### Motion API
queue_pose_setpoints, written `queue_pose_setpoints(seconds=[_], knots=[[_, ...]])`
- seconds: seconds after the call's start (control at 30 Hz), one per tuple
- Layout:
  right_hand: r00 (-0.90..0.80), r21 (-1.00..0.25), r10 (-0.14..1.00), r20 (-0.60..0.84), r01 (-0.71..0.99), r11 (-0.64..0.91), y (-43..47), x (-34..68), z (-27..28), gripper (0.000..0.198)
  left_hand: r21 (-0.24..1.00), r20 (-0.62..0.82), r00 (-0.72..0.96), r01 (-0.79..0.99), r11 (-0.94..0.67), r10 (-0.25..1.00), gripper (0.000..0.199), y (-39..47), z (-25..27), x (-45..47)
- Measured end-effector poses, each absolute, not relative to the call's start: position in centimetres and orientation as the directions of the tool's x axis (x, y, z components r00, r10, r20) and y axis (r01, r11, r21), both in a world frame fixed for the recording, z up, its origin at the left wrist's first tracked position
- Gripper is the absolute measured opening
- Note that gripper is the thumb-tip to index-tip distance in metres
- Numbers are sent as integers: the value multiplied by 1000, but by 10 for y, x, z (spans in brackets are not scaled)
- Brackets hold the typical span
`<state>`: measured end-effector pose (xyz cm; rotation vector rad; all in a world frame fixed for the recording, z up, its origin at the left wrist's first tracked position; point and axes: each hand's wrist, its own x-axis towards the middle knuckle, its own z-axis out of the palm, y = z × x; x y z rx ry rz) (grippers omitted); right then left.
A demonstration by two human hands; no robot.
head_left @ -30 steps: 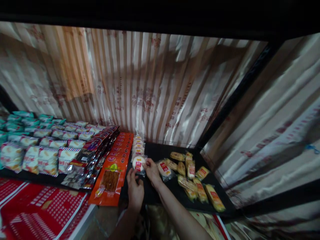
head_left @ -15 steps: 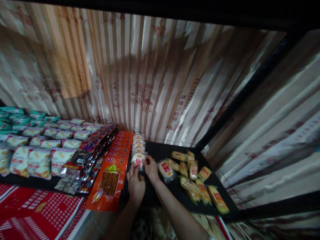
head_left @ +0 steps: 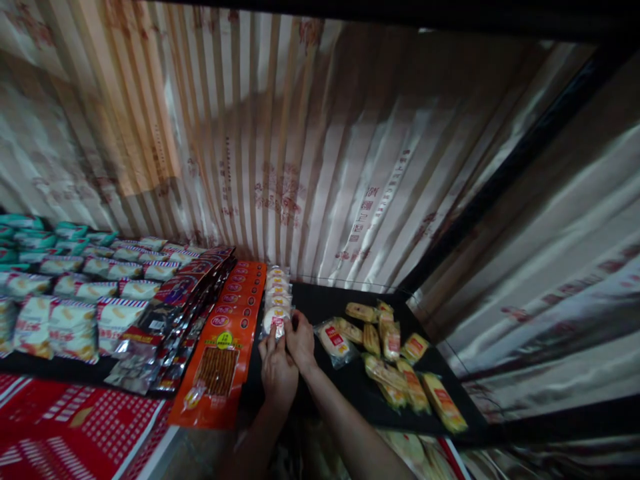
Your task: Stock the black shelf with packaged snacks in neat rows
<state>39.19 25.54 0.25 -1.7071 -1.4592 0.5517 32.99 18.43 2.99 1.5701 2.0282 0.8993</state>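
At the front of a single row stands a clear-wrapped white round cake (head_left: 275, 320) with a red label. My left hand (head_left: 279, 375) reaches to its near side, fingers stretched out and their tips touching the wrapper. My right hand (head_left: 301, 343) pinches its right edge between thumb and fingers, though the fingertips are partly hidden. The two hands touch each other just below the cake. Several more wrapped cakes (head_left: 277, 291) line up behind it. Left of the row lies an orange snack packet (head_left: 216, 367) with a window showing brown sticks.
On the black shelf (head_left: 320, 300), several yellow wrapped pastries (head_left: 393, 373) lie loosely to the right, with a larger white-wrapped one (head_left: 334, 339) nearest my hand. Dark packets (head_left: 175, 313) and white snack bags (head_left: 75, 327) fill the left. A red basket (head_left: 75, 427) is below, and a pleated curtain (head_left: 280, 133) hangs behind.
My left hand has slid right, from the cake's left corner to its near side, closing up against my right hand. The view has shifted slightly.
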Motion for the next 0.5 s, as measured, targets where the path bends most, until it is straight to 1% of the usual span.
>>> queue_pose_setpoints(seconds=[0.1, 0.2, 0.27, 0.33, 0.43, 0.5], knots=[[251, -864, 952, 174, 502, 26, 256, 394, -2, 38, 739, 32, -295, 650, 176, 955, 50, 184, 34, 337], [224, -860, 943, 247, 500, 106, 253, 402, 4, 37, 776, 74, -308, 615, 140, 948, 48, 182, 34, 344], [166, -801, 929, 331, 571, 183, 246, 411, 11, 35, 811, 89, -304, 575, 107, 949, 47, 181, 31, 349], [102, -707, 915, 390, 670, 227, 237, 425, 19, 34, 859, 78, -277, 507, 76, 958, 47, 180, 28, 354], [42, -567, 914, 403, 796, 213, 220, 449, 23, 32, 901, 47, -219, 431, 53, 974, 44, 180, 28, 364], [11, -501, 924, 382, 843, 197, 207, 462, 19, 33, 905, 21, -191, 421, 63, 981, 41, 179, 29, 372]])
